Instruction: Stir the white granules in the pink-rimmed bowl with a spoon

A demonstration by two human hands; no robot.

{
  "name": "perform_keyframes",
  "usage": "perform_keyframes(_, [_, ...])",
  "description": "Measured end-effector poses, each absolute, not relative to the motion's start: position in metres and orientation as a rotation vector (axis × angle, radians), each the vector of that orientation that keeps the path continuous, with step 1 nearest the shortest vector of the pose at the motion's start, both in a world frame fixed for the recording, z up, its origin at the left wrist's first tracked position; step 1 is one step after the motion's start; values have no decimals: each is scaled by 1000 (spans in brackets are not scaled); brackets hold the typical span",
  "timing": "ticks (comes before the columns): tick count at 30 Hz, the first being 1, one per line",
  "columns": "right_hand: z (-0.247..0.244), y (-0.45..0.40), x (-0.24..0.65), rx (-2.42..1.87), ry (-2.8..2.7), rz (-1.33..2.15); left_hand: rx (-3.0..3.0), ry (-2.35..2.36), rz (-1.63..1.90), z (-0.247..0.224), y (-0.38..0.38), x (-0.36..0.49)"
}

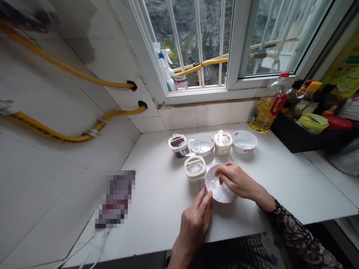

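A white bowl with a pink rim (pixel 224 200) stands near the front of the counter, with white grainy stuff inside. Against its left rim rest the fingertips of my left hand (pixel 194 220), holding it. My right hand (pixel 235 180) reaches over the bowl, its fingers pinched around what looks like a small pale spoon (pixel 216 179), mostly hidden by the hand. Just left of the bowl is a square jar of white grains (pixel 195 169), its clear lid raised. Behind stand a jar of dark red beans (pixel 177 142), a jar of pale contents (pixel 223 142) and two white bowls, one in the middle (pixel 202 148) and one on the right (pixel 244 142).
An oil bottle (pixel 263 112) and a black box of seasoning bottles (pixel 288 132) stand at the back right. A blurred, pixelated object (pixel 115 200) lies on the left with white cables. Yellow pipes (pixel 112 114) run along the left wall, beside a barred window (pixel 196 41).
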State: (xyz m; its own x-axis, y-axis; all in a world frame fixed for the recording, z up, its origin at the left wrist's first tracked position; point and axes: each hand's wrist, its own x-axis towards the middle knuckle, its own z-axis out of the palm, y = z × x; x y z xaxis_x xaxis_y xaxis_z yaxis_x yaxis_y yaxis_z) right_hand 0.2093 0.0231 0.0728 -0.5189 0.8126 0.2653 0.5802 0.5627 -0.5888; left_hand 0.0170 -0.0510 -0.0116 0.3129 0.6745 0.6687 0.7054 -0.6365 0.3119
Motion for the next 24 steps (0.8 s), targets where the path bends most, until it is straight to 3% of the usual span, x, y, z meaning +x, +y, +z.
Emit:
perform_keyframes(5, [78, 25, 211, -1230, -2065, 745, -2504, -1316, -1248, -12, -51, 18])
perform_keyframes(18, [69, 28, 211, -1262, -2151, 584, -2507, -1315, -1234, -12, -51, 18])
perform_keyframes(24, [73, 27, 211, -1225, -2022, 797, -2497, -1308, -1230, -13, -51, 17])
